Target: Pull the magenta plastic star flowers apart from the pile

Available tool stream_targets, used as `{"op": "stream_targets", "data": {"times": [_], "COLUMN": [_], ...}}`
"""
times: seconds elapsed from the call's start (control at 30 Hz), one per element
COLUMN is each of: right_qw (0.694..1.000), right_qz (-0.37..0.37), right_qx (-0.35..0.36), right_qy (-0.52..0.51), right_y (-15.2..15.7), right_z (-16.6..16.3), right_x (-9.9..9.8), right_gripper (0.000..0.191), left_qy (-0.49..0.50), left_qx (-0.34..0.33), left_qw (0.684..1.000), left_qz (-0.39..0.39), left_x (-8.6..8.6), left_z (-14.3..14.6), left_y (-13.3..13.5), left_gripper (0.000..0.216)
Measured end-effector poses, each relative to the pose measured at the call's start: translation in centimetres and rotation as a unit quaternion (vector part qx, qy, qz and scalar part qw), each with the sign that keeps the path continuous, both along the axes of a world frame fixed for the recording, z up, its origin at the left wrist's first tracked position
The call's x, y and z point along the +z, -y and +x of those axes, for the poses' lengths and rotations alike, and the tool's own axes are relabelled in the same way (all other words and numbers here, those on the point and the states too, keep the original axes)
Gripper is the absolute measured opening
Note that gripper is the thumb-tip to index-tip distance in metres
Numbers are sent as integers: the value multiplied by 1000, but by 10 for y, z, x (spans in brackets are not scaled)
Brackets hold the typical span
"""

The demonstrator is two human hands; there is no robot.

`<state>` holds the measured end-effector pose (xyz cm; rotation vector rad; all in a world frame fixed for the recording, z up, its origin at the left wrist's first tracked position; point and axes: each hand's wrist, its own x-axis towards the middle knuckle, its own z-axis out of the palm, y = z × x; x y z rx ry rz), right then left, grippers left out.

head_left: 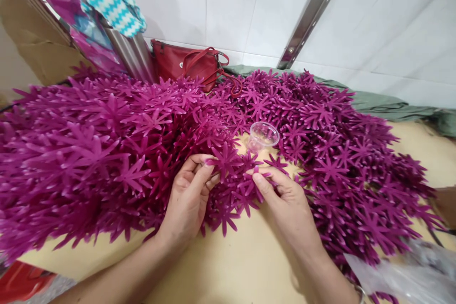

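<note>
My left hand [190, 190] pinches a petal tip of a magenta artificial flower [225, 159] between thumb and fingers. Just to the right, my right hand [281, 194] is closed in a pinch on a petal of another magenta flower [257, 178]. The two flowers lie close together between my hands, and I cannot tell whether they are joined. A large heap of the same flowers [107, 152] spreads on the left, and a second heap [338, 166] on the right. Behind my fingers stands a small clear plastic cup [264, 135].
The tan tabletop [221, 270] shows in front. A red handbag [178, 61] leans by the tiled wall, beside a metal cylinder [131, 54] topped with a turquoise zigzag cloth [112, 7]. A metal bracket [309, 19] is against the wall. Clear plastic [399, 273] lies at lower right.
</note>
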<state>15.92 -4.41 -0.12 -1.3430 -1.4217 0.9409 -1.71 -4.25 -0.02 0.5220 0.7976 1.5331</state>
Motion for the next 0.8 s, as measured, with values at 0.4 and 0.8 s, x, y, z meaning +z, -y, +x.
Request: {"op": "stream_targets", "data": {"times": [0.4,0.8], "right_qw": [978,961], "right_qz": [120,221], "right_qx": [88,-70], "right_qy": [143,148], "right_y": [2,1], "right_z": [-1,2], "right_x": [-3,3], "right_gripper": [25,29], "left_qy": [-28,-87], "left_qx": [12,-23], "left_qw": [999,996], "left_qz": [37,-5], "left_x": [5,-10], "left_z": [0,3], "left_y": [3,4], "left_gripper": [11,14]}}
